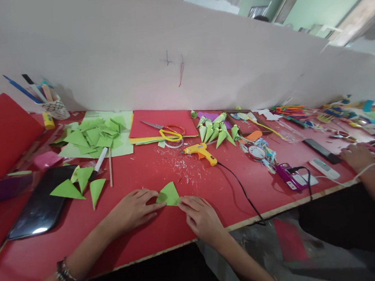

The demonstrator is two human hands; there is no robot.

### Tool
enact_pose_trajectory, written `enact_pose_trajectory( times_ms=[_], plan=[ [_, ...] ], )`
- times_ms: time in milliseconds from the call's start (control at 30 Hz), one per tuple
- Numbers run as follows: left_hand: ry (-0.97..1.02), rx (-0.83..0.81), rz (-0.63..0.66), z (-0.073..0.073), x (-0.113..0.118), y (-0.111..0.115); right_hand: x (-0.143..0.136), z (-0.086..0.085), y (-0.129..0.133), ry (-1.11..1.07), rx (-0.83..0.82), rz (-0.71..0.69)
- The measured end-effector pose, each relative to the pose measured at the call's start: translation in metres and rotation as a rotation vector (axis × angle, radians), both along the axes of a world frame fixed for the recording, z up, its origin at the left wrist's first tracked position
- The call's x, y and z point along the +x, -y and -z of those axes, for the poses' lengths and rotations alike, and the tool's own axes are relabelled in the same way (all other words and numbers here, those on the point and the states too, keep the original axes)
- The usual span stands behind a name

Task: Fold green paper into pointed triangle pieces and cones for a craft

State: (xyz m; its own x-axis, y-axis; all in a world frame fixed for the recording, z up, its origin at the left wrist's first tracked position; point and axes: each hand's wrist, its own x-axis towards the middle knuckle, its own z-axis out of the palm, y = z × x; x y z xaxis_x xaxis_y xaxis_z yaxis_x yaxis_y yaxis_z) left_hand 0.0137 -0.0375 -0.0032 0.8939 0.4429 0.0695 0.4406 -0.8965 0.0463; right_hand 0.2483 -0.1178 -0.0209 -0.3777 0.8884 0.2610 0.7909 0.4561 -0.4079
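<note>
A small piece of green paper (169, 194) lies on the red table (140, 239) between my two hands. My left hand (136, 208) pinches its left corner, fingers pressed together. At the right corner, the fingertips of my right hand (200, 217) close on the paper. To the left rest several green paper cones (97, 191) beside and partly over a black phone (41, 208). Behind my hands lies a yellow glue gun (199, 151), its black cord running to the right. A heap of cut green paper pieces (94, 135) sits at the back left.
Yellow-handled scissors (170, 135) lie on stacked coloured paper (159, 116). Several finished-looking green cones (217, 129) stand nearby. A purple power strip (291, 178), a remote (324, 168) and another person's hand (357, 157) are at the right. A pen cup (55, 108) stands back left.
</note>
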Motion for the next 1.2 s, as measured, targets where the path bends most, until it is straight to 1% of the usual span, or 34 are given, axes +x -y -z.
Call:
enact_pose_trajectory(
  times_ms=[133,233,333,467,533,600,700,800,900,1000,1100,1200],
  plan=[
    [0.013,-0.04,-0.027,0.006,-0.015,0.0,-0.002,-0.004,-0.003,0.038,-0.004,0.008],
    [0.041,-0.062,-0.041,0.006,-0.019,0.001,-0.006,-0.011,-0.011,0.084,-0.046,0.002],
    [0.033,-0.098,-0.047,0.0,-0.017,0.002,-0.01,-0.017,-0.022,0.13,-0.085,-0.018],
    [-0.003,-0.136,-0.035,-0.011,-0.014,0.003,-0.011,-0.024,-0.036,0.191,-0.106,-0.171],
    [-0.014,-0.139,-0.026,-0.014,-0.014,0.002,-0.01,-0.026,-0.041,0.197,-0.132,-0.22],
    [-0.034,-0.12,-0.01,-0.015,-0.014,0.001,-0.009,-0.029,-0.045,0.174,-0.161,-0.238],
    [-0.077,-0.042,0.006,-0.014,-0.009,0.0,-0.012,-0.031,-0.052,0.136,-0.199,-0.237],
    [-0.069,0.058,-0.003,-0.015,0.0,0.004,-0.016,-0.028,-0.059,0.098,-0.217,-0.197],
    [-0.006,0.115,-0.081,-0.016,0.008,0.011,-0.021,-0.022,-0.063,-0.042,-0.258,-0.128],
    [0.034,0.106,-0.173,-0.013,0.012,0.018,-0.023,-0.018,-0.063,-0.206,-0.311,0.019],
    [0.092,0.076,-0.201,-0.006,0.014,0.02,-0.023,-0.019,-0.061,-0.293,-0.342,0.169],
    [0.197,0.002,-0.244,0.002,0.018,0.016,-0.023,-0.02,-0.057,-0.338,-0.352,0.229]
  ],
)
